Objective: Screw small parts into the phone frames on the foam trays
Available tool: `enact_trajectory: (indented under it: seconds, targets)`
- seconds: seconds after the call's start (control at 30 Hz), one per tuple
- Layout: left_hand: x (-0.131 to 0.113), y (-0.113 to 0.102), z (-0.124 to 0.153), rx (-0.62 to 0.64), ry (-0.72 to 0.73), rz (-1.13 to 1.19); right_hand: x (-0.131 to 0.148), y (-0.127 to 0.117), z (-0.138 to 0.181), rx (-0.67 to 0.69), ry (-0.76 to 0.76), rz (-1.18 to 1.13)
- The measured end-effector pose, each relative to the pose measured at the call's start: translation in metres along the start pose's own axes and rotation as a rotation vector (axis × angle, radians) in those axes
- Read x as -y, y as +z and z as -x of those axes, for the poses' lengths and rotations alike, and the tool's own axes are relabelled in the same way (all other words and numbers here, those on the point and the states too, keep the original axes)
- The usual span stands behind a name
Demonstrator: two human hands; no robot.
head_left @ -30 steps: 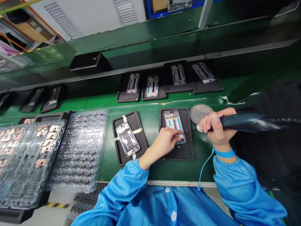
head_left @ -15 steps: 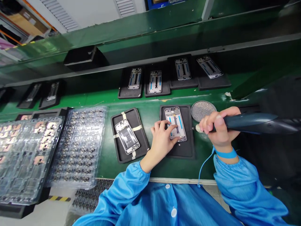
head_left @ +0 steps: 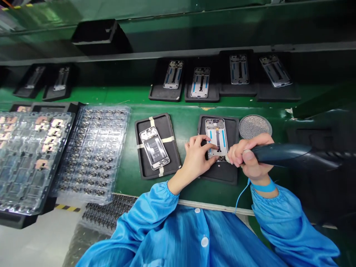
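Observation:
An open phone frame (head_left: 216, 134) with blue strips lies in a black foam tray (head_left: 232, 172) in front of me. My left hand (head_left: 198, 157) rests on the frame's lower left part, fingertips pressed down on it. My right hand (head_left: 247, 157) is wrapped round a dark electric screwdriver (head_left: 289, 155), whose tip is at the frame's lower right corner. A round dish of tiny screws (head_left: 254, 126) sits just right of the tray. A blue wrist strap (head_left: 264, 185) with a cord is on my right wrist.
A second black tray (head_left: 167, 170) holds a taped phone frame (head_left: 154, 147) to the left. Clear blister trays of small parts (head_left: 94, 152) fill the left side. Several more trays with frames (head_left: 200, 82) lie on the green belt (head_left: 125, 94) behind.
My right hand has brought the screwdriver leftward from beside the screw dish to the frame's lower corner. My left hand shifted on the frame, and the view tilted downward.

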State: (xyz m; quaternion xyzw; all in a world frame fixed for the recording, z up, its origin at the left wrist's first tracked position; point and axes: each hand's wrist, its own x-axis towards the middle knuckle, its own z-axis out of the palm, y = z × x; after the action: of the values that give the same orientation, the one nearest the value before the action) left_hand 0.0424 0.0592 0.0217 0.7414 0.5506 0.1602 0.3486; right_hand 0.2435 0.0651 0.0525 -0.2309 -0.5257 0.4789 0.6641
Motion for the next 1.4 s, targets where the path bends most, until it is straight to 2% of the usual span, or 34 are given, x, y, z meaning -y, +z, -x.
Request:
enact_trajectory:
  seconds: [0.17, 0.3, 0.6, 0.73, 0.8, 0.9, 0.97, 1.1, 1.2, 1.27, 1.3, 1.4]
  targets:
    - [-0.002, 0.001, 0.000, 0.001, 0.010, 0.011, 0.002, 0.001, 0.001, -0.040, 0.034, 0.057]
    - [-0.003, 0.002, 0.000, 0.000, 0.010, 0.013, 0.003, 0.000, 0.004, -0.011, 0.026, 0.076]
    - [-0.004, 0.004, 0.001, -0.007, 0.024, -0.018, -0.004, -0.010, 0.020, 0.024, 0.169, 0.184]
    - [-0.005, 0.006, 0.003, 0.009, 0.039, -0.029, -0.006, -0.010, 0.019, 0.055, 0.122, 0.183]
    - [-0.004, 0.003, 0.007, -0.025, 0.064, -0.025, -0.006, -0.009, 0.019, 0.075, 0.093, 0.196]
    - [-0.001, -0.006, 0.013, -0.173, 0.017, -0.071, -0.004, -0.006, 0.018, 0.075, 0.094, 0.211]
    - [0.002, -0.013, 0.016, -0.171, -0.078, -0.153, -0.001, -0.004, 0.016, 0.014, 0.065, 0.183]
    - [0.007, -0.016, 0.013, 0.002, -0.194, -0.256, 0.010, -0.007, 0.003, -0.223, -0.079, 0.133]
    - [0.014, -0.018, 0.014, -0.080, -0.174, -0.287, 0.019, -0.018, -0.009, -0.386, -0.131, 0.172]
    - [0.028, -0.035, 0.016, -0.197, -0.139, -0.302, 0.023, -0.027, -0.014, -0.494, -0.176, 0.204]
    - [0.038, -0.051, 0.016, -0.258, -0.122, -0.316, 0.023, -0.031, -0.016, -0.534, -0.198, 0.211]
    - [0.079, -0.125, 0.005, -0.417, -0.127, -0.402, 0.021, -0.039, -0.022, -0.594, -0.239, 0.185]
